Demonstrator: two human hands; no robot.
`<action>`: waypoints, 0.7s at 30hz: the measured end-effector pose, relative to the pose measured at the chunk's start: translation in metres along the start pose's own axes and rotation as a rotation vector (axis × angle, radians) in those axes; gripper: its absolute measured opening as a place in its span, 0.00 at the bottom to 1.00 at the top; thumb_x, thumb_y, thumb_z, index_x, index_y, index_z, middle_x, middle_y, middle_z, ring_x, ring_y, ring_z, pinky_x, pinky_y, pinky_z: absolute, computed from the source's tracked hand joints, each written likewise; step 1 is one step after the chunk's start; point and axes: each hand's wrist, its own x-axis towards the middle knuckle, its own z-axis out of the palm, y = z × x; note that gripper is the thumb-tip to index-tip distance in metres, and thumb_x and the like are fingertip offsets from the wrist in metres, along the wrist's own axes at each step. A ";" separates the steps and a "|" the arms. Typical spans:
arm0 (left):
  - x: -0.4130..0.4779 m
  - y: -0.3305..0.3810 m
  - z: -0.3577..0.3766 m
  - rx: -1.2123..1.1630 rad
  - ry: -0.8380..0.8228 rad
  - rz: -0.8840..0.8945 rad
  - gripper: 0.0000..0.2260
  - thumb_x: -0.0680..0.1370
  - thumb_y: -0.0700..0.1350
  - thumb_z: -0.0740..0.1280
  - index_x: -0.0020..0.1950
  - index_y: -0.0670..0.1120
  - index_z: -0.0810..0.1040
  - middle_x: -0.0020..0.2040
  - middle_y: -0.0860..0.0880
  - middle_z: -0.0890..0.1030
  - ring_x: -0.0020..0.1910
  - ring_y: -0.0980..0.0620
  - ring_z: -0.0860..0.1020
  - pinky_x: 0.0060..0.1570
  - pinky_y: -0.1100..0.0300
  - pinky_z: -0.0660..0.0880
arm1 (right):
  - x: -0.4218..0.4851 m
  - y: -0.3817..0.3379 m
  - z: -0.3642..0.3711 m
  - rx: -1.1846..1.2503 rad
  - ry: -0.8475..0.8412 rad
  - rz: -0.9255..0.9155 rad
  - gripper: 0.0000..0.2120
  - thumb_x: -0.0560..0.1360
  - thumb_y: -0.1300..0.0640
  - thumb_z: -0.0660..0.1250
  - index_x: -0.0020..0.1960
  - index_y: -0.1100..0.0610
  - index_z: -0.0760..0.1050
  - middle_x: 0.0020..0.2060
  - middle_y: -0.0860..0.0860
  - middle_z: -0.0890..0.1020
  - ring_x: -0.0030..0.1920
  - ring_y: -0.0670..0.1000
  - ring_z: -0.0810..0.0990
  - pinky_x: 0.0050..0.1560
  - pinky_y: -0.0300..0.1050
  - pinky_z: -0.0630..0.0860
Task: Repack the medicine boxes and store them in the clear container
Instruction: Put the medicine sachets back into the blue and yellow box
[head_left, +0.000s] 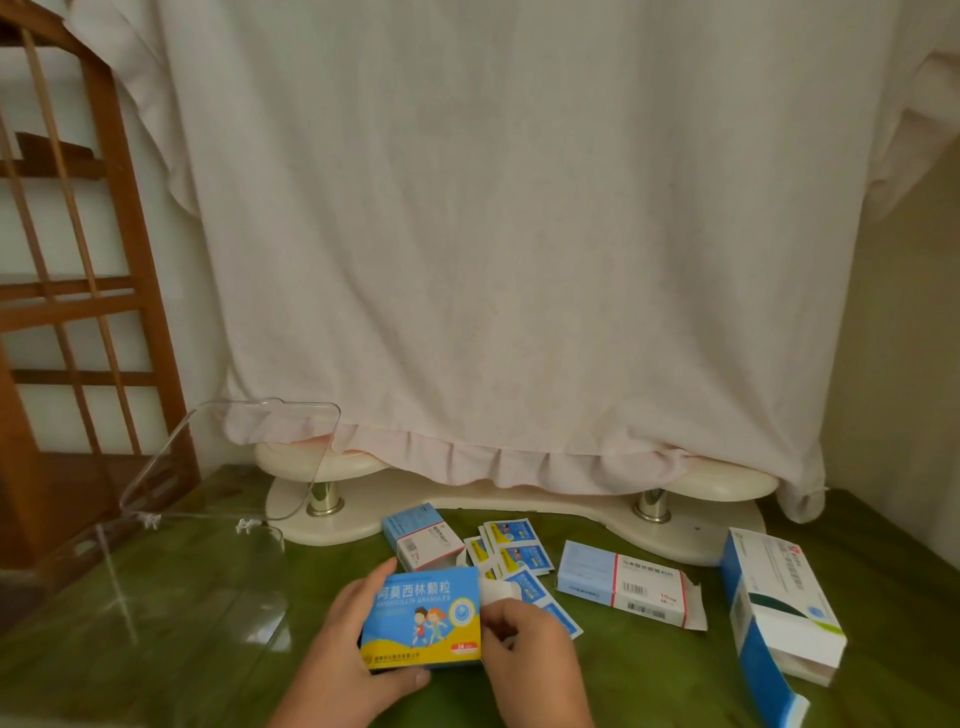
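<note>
My left hand (358, 642) grips the amoxicillin box (423, 623) by its left edge, low over the table (649, 680). My right hand (524, 654) pinches something white at its open right end, a flap or a leaflet, I cannot tell which. I judge the box light, thin card that crushes easily, so it is best held by its edges. It reads "阿莫西林颗粒", "AMOXICILLIN GRANULES" and "24". Loose sachets (517, 553) lie just behind. The clear container (260, 527) stands open at left.
</note>
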 end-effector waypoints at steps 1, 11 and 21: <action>0.000 0.000 0.000 0.001 0.002 -0.003 0.47 0.60 0.46 0.83 0.70 0.67 0.60 0.66 0.65 0.63 0.59 0.61 0.75 0.47 0.72 0.74 | 0.000 0.000 -0.001 0.004 -0.012 -0.008 0.09 0.77 0.52 0.67 0.46 0.36 0.75 0.53 0.43 0.81 0.49 0.43 0.79 0.58 0.36 0.76; 0.002 -0.004 0.001 -0.039 0.030 -0.023 0.49 0.58 0.47 0.84 0.71 0.66 0.61 0.65 0.64 0.65 0.60 0.58 0.76 0.52 0.65 0.75 | 0.003 0.033 -0.028 0.032 0.160 -0.096 0.07 0.77 0.56 0.68 0.49 0.44 0.77 0.42 0.41 0.79 0.42 0.42 0.78 0.45 0.32 0.77; 0.001 -0.001 0.002 -0.052 0.043 -0.036 0.48 0.59 0.45 0.84 0.70 0.67 0.61 0.65 0.65 0.66 0.60 0.59 0.76 0.51 0.65 0.76 | 0.019 0.055 -0.031 -0.466 0.139 -0.228 0.27 0.75 0.37 0.60 0.73 0.41 0.64 0.70 0.38 0.67 0.71 0.44 0.61 0.72 0.47 0.60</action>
